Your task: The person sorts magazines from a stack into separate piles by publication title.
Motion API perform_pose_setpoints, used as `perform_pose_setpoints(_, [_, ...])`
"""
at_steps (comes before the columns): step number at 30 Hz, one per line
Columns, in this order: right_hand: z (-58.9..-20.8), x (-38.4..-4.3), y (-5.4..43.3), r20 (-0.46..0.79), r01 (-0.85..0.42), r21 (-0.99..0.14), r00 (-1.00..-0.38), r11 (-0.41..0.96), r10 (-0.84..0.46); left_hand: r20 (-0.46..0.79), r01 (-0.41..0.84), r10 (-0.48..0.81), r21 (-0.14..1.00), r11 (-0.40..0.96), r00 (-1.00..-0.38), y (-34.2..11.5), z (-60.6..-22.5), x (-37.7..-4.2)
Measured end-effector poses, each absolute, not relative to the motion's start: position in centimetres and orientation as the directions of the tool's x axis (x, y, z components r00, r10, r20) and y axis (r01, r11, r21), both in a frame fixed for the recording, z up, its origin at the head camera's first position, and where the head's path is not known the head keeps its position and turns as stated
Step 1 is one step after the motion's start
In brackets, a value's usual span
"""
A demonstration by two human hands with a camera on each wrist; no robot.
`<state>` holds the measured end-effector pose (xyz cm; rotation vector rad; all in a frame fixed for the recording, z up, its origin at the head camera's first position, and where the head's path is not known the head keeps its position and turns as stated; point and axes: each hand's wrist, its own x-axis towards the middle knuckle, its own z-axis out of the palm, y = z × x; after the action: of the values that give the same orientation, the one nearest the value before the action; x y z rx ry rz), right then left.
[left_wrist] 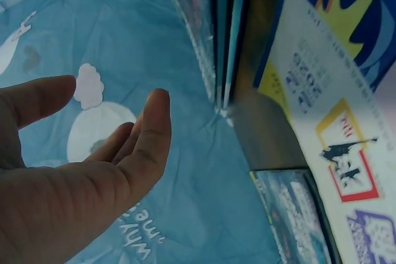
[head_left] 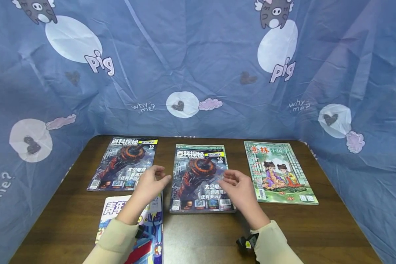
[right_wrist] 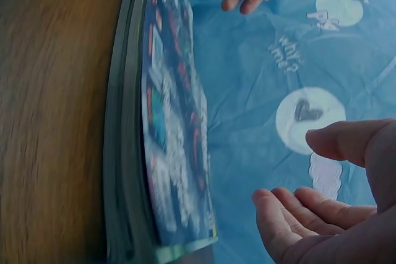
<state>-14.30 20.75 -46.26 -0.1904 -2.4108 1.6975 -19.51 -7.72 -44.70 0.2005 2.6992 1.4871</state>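
Note:
A small stack of magazines [head_left: 198,183], topped by a dark cover with an orange ring, lies at the table's middle; a green edge shows from under it. My left hand [head_left: 153,183] hovers by the stack's left side, fingers loosely bent around nothing. Over the stack's right edge is my right hand [head_left: 239,189], its thumb and fingers apart with nothing between them. In the right wrist view, several layered edges of the stack [right_wrist: 176,128] stand out beside the right hand [right_wrist: 328,208]. The left wrist view has the left hand [left_wrist: 124,153] with thumb and fingers spread.
Another dark magazine [head_left: 118,165] with the same cover lies back left. Below it, partly under the left forearm, is a colourful magazine [head_left: 155,220]. A green magazine [head_left: 280,172] with two drawn figures lies right. A blue patterned cloth [head_left: 198,66] hangs around the wooden table [head_left: 204,234].

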Motion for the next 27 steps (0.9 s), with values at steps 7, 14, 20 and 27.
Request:
perform_pose_setpoints(7, [-47.4,-14.9,22.1,0.051,0.016,-0.955,-0.974,0.296,0.220,-0.007,0.064,0.130,0.844,0.533,-0.992,-7.2,-45.5,-19.8])
perform_pose_setpoints(14, [-48.2,-15.2,22.6,0.040,0.034,-0.955,-0.970,0.296,0.241,-0.004,0.065,0.121,0.828,0.556,-0.993,-7.1,-46.2,-20.2])
perform_pose_setpoints(20, [-48.2,-15.3,22.9,0.026,0.054,-0.949,-0.968,0.310,0.248,-0.016,0.051,0.115,0.829,0.558,-0.993,-7.1,-46.7,-20.5])
perform_pose_setpoints(27, [-48.6,-16.0,23.3,0.018,0.070,-0.939,-0.968,0.338,0.250,-0.042,0.031,0.112,0.816,0.578,-0.993,-6.9,-47.0,-21.2])
